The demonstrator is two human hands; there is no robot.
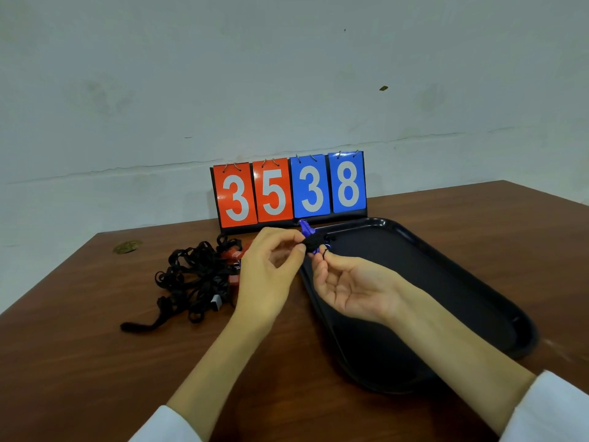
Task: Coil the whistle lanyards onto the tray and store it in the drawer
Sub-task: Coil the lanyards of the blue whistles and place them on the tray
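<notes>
Left fingers (pixel 299 249) and right fingers (pixel 322 262) pinching coiled lanyard (pixel 314 240), black tray (pixel 446 282), brown table (pixel 95 362), pale scuffed wall (pixel 287 74)

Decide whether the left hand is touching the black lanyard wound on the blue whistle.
Touching. The head view shows the left hand pinching the black lanyard wound on the blue whistle.

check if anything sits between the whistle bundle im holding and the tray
Nothing visible does. The left hand and right hand pinch the blue whistle bundle at the far left edge of the tray; the tangled pile lies left of it.
</notes>
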